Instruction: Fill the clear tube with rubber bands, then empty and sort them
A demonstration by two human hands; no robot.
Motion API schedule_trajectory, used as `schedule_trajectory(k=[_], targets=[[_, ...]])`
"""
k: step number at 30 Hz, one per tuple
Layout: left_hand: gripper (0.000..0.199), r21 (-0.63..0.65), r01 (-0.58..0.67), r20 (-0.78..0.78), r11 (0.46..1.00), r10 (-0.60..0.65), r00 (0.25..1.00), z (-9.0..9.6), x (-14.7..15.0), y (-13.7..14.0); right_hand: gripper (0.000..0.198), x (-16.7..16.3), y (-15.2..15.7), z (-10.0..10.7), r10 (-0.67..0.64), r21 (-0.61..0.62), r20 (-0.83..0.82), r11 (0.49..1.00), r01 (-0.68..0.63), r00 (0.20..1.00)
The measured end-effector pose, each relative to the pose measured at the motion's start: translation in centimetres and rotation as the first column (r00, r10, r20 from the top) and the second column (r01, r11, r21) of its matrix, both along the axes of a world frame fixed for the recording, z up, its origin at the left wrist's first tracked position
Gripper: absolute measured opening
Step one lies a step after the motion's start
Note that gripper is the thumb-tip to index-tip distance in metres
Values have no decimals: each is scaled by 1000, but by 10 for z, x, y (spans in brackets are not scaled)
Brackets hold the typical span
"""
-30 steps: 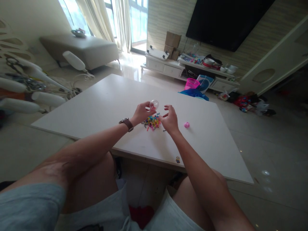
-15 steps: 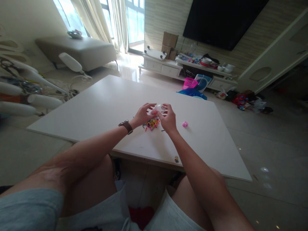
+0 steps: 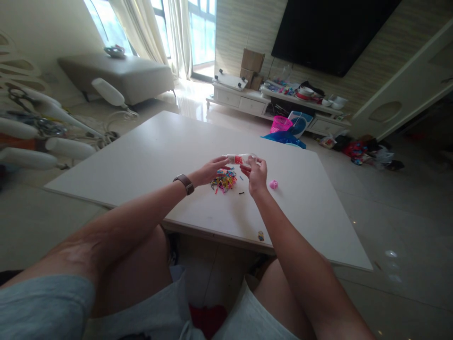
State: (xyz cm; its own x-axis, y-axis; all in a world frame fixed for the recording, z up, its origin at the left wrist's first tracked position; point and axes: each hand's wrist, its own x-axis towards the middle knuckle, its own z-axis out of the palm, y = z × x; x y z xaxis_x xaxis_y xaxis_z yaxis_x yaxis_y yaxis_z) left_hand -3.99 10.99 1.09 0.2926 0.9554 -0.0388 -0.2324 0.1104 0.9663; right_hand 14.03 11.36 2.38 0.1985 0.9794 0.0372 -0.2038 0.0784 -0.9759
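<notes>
A clear plastic bottle point(image 3: 239, 159) with a red patch is tilted onto its side above the white table point(image 3: 170, 156). My right hand point(image 3: 257, 174) is closed around its right end. My left hand point(image 3: 209, 172) is at the other end, fingers stretched out and apart just under it; whether they touch the bottle I cannot tell. Below the hands lies a pile of small colourful strips point(image 3: 224, 182), too small to name surely. A dark piece point(image 3: 241, 192) and a blue one point(image 3: 241, 178) lie apart from it. To the right sits a pink cap-like piece point(image 3: 273, 184).
A small yellow-and-blue figure sticker point(image 3: 261, 235) is near the table's front edge. Beyond the table are a pink basket point(image 3: 281, 124), a blue bag point(image 3: 285, 138) and a low white cabinet point(image 3: 244, 101). A lamp with white shades point(image 3: 71, 148) stands at the left.
The bottle has turned to lie lengthwise from left to right. My left hand has loosened its fingers, while my right hand has shifted right along the bottle to its end.
</notes>
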Motion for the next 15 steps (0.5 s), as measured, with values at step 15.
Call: schedule_trajectory(k=[15], targets=[[44,-93,-161,67,983,167,984,-10,-3,8,47,-3,-6,5,-7,-68,-96,998,0,995]])
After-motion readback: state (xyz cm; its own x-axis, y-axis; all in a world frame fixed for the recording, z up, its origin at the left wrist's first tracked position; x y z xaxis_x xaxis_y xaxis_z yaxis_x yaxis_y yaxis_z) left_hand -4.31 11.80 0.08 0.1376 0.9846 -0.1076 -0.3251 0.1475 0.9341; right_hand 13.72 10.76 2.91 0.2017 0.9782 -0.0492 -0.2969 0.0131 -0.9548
